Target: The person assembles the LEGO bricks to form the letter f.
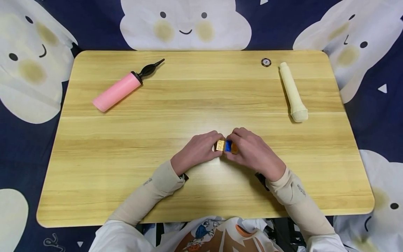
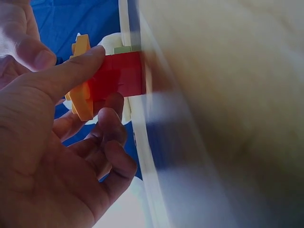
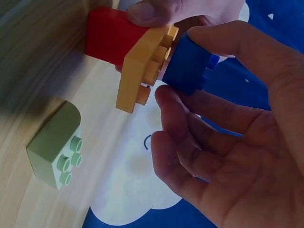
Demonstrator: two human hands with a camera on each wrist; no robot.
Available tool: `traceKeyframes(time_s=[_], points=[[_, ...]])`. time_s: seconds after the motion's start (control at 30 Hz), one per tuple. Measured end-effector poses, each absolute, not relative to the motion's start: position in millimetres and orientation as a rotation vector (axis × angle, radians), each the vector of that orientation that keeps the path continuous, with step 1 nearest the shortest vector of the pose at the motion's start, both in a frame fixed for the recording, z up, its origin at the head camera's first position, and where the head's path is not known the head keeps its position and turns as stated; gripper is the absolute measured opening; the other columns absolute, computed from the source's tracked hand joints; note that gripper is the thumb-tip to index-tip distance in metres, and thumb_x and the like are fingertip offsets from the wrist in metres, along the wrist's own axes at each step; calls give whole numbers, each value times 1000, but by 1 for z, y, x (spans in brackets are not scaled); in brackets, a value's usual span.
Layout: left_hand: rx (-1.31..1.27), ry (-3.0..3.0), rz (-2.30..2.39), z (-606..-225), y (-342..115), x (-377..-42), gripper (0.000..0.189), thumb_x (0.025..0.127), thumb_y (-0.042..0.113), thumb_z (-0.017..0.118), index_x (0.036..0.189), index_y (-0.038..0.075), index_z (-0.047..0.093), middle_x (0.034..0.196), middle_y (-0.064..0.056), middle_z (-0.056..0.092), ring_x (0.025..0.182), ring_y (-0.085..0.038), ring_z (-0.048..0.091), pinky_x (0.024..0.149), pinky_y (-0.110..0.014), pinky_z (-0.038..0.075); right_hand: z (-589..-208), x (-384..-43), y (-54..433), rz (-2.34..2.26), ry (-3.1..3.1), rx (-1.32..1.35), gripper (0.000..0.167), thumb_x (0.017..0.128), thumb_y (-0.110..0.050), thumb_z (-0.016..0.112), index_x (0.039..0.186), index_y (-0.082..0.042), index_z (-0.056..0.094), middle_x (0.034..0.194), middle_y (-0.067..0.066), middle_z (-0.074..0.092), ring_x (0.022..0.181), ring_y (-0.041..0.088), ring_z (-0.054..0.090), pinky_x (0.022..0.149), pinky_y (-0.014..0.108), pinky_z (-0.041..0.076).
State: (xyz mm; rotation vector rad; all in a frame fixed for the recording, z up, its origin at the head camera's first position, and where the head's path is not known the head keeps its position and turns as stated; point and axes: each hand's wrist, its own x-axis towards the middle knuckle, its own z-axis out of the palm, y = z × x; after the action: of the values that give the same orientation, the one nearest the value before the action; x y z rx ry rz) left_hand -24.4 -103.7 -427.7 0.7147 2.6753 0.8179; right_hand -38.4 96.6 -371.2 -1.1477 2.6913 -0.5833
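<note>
My left hand [image 1: 201,147] pinches a red toy building brick [image 2: 118,75] between thumb and fingers, low over the table. A yellow brick [image 3: 134,73] sits across the end of the red one, its studs facing the right hand. My right hand [image 1: 253,150] holds a blue brick [image 3: 184,65] by thumb and fingertips, its plain end turned to the yellow studs and right beside them. In the head view the yellow and blue bricks show between the two hands; the red one is hidden there. A pale green brick [image 3: 54,147] with several studs stands on the table below the hands.
On the wooden table [image 1: 201,101] a pink hand pump [image 1: 118,91] with a black nozzle lies at the back left. A cream microphone-shaped thing [image 1: 292,92] lies at the right, near a small dark round disc [image 1: 266,62]. A blue cloth with clouds surrounds the table.
</note>
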Motion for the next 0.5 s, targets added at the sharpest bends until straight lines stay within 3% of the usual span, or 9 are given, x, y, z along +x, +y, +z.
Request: traceKeyframes(time_s=[0.5], points=[[708, 2653, 824, -426, -105, -25, 31, 90, 25, 73, 117, 12, 63, 92, 4, 58, 73, -9, 52, 63, -25, 45, -372, -40, 90, -550, 2683, -1155, 36, 80, -24, 84, 102, 2, 71, 90, 8, 60, 78, 20, 52, 65, 33, 48]])
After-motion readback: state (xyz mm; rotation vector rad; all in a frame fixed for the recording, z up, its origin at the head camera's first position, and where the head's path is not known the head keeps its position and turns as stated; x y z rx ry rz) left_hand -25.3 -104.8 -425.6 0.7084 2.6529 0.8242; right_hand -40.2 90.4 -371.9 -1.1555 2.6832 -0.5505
